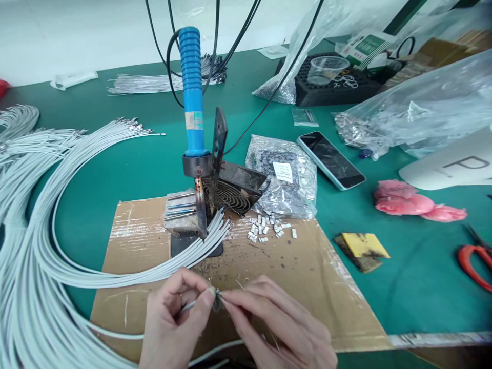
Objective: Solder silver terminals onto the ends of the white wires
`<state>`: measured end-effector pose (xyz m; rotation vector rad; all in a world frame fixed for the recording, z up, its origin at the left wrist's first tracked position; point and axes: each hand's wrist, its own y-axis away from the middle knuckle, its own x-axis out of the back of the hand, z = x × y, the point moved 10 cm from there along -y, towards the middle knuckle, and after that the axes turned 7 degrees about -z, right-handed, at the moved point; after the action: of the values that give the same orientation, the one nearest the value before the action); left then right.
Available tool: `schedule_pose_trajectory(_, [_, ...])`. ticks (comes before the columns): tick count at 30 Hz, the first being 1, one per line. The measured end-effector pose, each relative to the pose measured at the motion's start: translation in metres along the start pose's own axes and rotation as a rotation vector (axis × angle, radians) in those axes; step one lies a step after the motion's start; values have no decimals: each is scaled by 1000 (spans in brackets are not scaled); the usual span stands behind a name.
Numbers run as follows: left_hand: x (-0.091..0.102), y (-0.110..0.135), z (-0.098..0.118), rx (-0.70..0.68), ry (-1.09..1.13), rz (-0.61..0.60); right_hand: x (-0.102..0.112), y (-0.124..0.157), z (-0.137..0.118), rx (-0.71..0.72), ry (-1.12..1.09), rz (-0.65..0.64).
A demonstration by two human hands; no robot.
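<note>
Head view: one white cable [187,306] is pinched near its tip by thumb and finger of the left hand [171,325]; right hand [284,323] fingertips are brought to the same tip, hold there can't be told. Ahead of grip: one blue soldering iron [191,92]. Ahead-right: one phone [332,160], one yellow sponge [365,245]. Under grip, one cardboard sheet [307,287] is laid on green bench [415,256]; bench is backed by white wall [96,31].

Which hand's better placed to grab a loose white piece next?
Right, probably: the left hand holds the cable; the right hand, though busy at the cable's tip, is nearer the white pieces.
</note>
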<state>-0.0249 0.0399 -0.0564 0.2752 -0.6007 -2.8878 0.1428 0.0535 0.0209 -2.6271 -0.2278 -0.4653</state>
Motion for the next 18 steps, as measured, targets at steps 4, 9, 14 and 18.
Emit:
schedule_pose_trajectory(4, [1,0,0,-4,10,1,2,4,-6,40,48,43])
schedule_pose_trajectory(9, [2,1,5,-21,-12,22,13,8,7,-53,44,115])
schedule_pose_trajectory(14, [-6,3,15,-41,-52,-20,13,10,45,-415,-243,125])
schedule_pose_trajectory(18, [-9,5,21,-41,-147,-40,-5,11,59,-618,-489,22])
